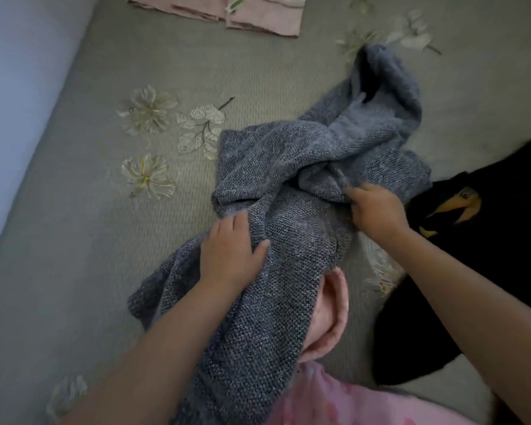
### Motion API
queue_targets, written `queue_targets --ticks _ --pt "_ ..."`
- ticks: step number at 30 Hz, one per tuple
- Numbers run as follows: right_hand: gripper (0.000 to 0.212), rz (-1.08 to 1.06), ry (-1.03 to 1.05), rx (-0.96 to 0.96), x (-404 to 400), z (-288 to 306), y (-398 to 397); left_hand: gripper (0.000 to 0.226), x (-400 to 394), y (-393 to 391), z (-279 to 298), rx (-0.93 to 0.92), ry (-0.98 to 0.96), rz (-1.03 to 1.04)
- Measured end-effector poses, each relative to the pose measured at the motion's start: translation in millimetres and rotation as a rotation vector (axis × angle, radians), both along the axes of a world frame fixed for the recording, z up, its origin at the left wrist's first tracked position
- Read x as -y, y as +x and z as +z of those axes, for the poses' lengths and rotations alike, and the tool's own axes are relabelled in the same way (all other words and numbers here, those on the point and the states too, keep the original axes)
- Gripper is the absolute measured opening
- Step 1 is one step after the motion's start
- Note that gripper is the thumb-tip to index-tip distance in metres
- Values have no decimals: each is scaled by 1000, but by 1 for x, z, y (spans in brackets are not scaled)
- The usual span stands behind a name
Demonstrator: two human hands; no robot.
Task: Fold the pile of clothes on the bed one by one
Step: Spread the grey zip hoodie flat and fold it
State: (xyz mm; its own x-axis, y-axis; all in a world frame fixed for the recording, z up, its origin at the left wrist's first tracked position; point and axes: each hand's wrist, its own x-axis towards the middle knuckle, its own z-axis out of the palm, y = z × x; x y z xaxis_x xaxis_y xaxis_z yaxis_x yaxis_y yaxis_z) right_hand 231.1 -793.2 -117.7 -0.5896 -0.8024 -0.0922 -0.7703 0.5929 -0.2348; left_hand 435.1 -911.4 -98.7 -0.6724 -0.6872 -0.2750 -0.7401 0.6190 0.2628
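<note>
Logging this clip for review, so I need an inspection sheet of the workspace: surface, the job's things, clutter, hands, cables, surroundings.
Surface: bed cover, grey-green with embroidered flowers, mostly bare on the left.
Job's things: grey knit sweater, bunched and unfolded mid-bed; folded pink cloth at the far edge; black garment with an orange print, crumpled on the right; pink garment partly under the sweater.
Clutter: nothing seen.
Hands: left hand lies flat on the sweater; right hand pinches a fold of it.
Cables: nothing seen.
Surroundings: pale wall along the left side.
</note>
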Motion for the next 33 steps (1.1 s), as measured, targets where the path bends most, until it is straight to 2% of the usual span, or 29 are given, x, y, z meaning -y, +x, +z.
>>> queue_targets --ticks 2,4,7,11,13,15,16,17,18,20,21,22,23,26,29,31,33 --pt "41 111 -36 123 -44 17 -12 65 -3 -31 7 -69 -30 -71" --pt "42 140 150 182 -101 33 -21 62 -11 -65 12 -100 -41 -161" --pt "39 27 432 303 -185 50 -22 65 -36 -117 13 -92 -107 -266" --pt "38 23 700 506 -230 56 -10 59 -46 -164 3 167 -125 -410" --pt "33 113 863 562 -229 57 -16 51 -46 -175 -2 310 -118 -519" --pt "26 229 1043 587 -212 55 -28 42 -46 -172 -8 368 -131 -551" --pt "25 189 1029 628 -198 54 -37 40 -48 -168 -11 360 -119 -541" --pt "24 120 910 672 -183 54 -47 40 -49 -164 -14 335 -95 -529" --pt "23 60 714 638 -165 52 -61 40 -50 -161 -17 308 -74 -520" --pt "23 -95 287 370 -130 41 -90 43 -48 -158 -24 290 -78 -527" --pt "25 -194 164 230 -113 32 -103 40 -44 -158 -28 281 -104 -537" --pt "30 -315 160 128 -98 24 -113 35 -40 -157 -32 264 -132 -545" --pt "33 -438 252 87 -87 13 -123 30 -37 -156 -34 241 -154 -551" --pt "28 -665 501 133 -74 -11 -138 28 -35 -151 -36 215 -187 -575" --pt "20 -630 417 28 -73 -15 -140 33 -39 -147 -37 210 -172 -543" --pt "19 -576 286 -29 -77 -5 -136 34 -40 -149 -35 166 -152 -474" --pt "23 -543 127 -7 -90 18 -120 41 -47 -151 -32 83 -123 -432"
